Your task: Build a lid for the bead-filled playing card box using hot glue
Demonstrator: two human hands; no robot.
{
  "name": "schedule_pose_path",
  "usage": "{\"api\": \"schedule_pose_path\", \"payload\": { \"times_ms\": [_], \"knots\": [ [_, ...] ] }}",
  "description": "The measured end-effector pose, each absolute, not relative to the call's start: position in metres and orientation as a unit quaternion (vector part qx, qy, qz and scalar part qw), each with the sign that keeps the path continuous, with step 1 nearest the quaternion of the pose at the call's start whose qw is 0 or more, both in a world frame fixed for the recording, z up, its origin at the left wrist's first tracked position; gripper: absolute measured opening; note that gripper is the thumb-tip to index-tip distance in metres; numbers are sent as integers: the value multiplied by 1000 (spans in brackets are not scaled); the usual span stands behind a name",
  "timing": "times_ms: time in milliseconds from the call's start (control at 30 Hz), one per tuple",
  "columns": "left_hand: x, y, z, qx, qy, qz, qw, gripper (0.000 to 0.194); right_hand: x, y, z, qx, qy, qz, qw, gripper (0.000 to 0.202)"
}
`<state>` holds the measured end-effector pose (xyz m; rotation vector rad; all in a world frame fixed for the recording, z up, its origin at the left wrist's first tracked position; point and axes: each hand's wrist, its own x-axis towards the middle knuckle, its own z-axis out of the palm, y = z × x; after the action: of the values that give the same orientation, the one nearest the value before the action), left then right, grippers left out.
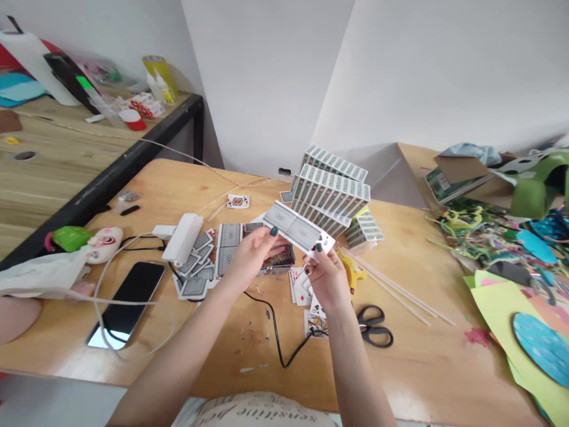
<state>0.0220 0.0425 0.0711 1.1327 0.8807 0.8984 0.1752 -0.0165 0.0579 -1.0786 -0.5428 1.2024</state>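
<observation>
A strip of playing cards (291, 224), backs up and end to end, is held up over the desk between both hands. My left hand (256, 250) pinches its near left edge, thumb on top. The right end is gripped by my right hand (328, 274), where a card's white face corner (328, 242) sticks out. Below lie more cards: a grey-backed card panel (229, 246) to the left, and loose face-up cards (302, 289) partly behind my right hand. A yellow glue gun (353, 271) rests just right of that hand.
Stacked card boxes (331, 190) stand at the back. Black scissors (376, 326) and glue sticks (400, 287) lie right. Loose cards (195, 270), a white power adapter (183, 237) and a phone (128, 305) are left. A black cable (276, 338) crosses the front.
</observation>
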Motion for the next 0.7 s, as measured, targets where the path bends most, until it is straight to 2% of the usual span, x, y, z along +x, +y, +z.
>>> {"api": "schedule_pose_path", "payload": {
  "times_ms": [133,300,467,533,633,700],
  "knots": [
    [24,62,83,405,393,458,686,38,167,-19,54,-503,-317,556,580,25],
    [14,71,83,471,441,444,621,45,189,-25,40,-595,-356,452,561,27],
    [14,61,81,565,407,386,605,43,189,-33,38,-613,-458,385,516,43],
    [17,55,81,597,385,362,603,41,183,-33,39,-617,-508,358,483,37],
    [20,51,79,620,376,342,597,40,178,-31,39,-647,-552,297,434,17],
    [18,50,76,616,385,334,601,41,179,-29,39,-658,-566,269,417,14]
  ]
}}
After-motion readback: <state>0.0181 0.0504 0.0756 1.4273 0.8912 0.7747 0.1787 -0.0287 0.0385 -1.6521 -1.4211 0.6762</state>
